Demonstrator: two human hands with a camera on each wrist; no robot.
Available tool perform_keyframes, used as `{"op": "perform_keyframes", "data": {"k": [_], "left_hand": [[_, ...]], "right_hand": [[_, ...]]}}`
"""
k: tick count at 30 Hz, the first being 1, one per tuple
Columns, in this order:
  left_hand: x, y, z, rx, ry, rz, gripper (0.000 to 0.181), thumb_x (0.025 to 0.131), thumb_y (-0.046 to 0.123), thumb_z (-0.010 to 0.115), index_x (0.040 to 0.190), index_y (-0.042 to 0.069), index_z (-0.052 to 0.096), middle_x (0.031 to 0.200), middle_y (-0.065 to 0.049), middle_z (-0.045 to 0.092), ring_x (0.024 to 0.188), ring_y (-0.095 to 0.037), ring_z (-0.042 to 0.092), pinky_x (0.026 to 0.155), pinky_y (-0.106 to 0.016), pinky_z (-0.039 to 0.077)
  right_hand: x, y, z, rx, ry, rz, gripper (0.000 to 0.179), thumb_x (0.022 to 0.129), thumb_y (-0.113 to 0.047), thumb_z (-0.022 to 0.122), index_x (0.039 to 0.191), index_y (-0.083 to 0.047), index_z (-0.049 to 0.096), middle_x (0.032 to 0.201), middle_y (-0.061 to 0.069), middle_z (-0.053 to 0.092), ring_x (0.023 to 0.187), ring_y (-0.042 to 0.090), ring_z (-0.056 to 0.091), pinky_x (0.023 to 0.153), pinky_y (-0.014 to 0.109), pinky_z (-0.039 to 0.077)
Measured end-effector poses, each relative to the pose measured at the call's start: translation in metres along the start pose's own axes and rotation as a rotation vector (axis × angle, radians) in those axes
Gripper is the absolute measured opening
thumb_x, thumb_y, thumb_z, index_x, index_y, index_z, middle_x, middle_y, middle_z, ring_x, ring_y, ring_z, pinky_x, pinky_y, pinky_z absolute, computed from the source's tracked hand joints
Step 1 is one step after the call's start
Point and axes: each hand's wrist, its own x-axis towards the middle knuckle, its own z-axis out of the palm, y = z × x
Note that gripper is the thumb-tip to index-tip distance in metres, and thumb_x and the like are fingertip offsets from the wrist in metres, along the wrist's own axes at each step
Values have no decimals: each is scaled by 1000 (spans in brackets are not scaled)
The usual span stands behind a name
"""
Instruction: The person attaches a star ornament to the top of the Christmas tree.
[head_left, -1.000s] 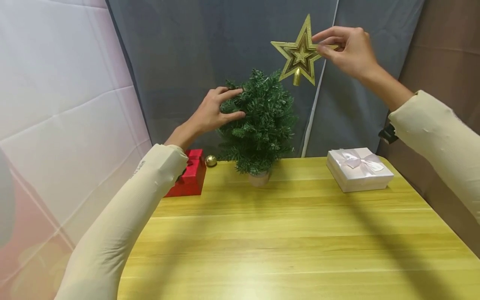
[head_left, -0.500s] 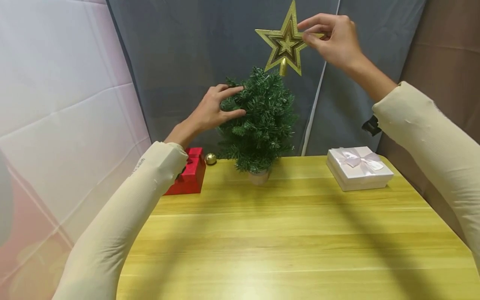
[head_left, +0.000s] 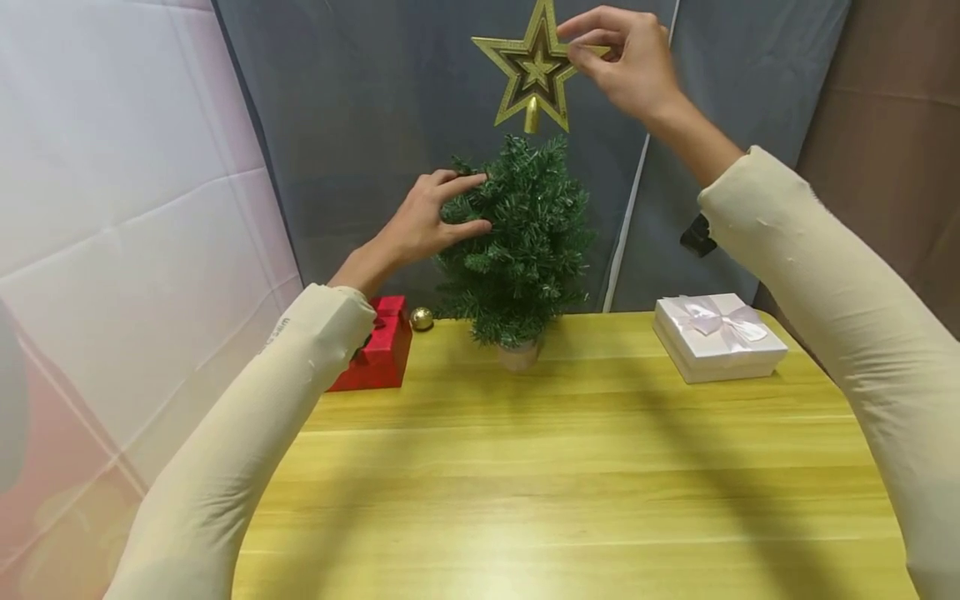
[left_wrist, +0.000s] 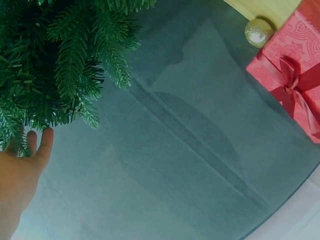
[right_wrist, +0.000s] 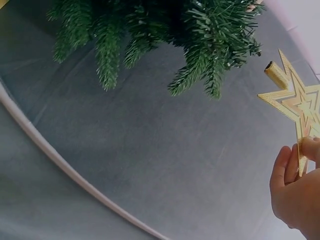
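A gold star tree topper (head_left: 537,68) is upright just above the small green Christmas tree (head_left: 525,233), its hollow stem pointing down and apart from the top branches. My right hand (head_left: 633,62) pinches one side point of the star between thumb and fingers. In the right wrist view the star (right_wrist: 302,105) shows its open stem end towards the tree (right_wrist: 150,30). My left hand (head_left: 423,218) rests at the upper left of the tree, thumb and fingers apart. Some of its fingertips are hidden among the branches. From the left wrist view, this hand (left_wrist: 22,175) touches the outer needles.
The tree stands in a pale round base (head_left: 517,357) near the back of the wooden table (head_left: 562,467). To its left lie a gold ball (head_left: 422,318) and a red gift box (head_left: 382,354), partly behind the left sleeve. A white box with a bow (head_left: 720,337) sits right.
My right hand has carried the star left and upward, from right of the tree to above its top. The left hand has stayed at the branches.
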Motion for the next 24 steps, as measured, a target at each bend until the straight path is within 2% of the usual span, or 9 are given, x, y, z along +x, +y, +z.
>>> {"op": "perform_keyframes", "data": {"k": [9, 17, 24], "left_hand": [[2, 0, 2, 1, 6, 21, 73, 96, 40, 77, 159, 23, 46, 157, -20, 39, 145, -40, 33, 114, -61, 34], [3, 1, 2, 4, -2, 7, 73, 96, 41, 76, 160, 25, 45, 160, -19, 36, 148, -39, 30, 115, -61, 33], [2, 3, 0, 4, -8, -1, 73, 96, 41, 77, 160, 25, 45, 161, -20, 35, 149, -40, 29, 116, -61, 32]], "right_hand": [[6, -1, 9, 25, 25, 23, 26, 104, -21, 66, 127, -17, 76, 119, 3, 76, 82, -2, 65, 81, 21, 50], [12, -3, 16, 15, 17, 36, 27, 103, -23, 66, 128, -19, 75, 121, 1, 76, 84, 0, 66, 81, 21, 50], [13, -3, 26, 3, 15, 22, 26, 104, -23, 66, 127, -16, 76, 121, 4, 76, 83, 1, 66, 78, 20, 49]]}}
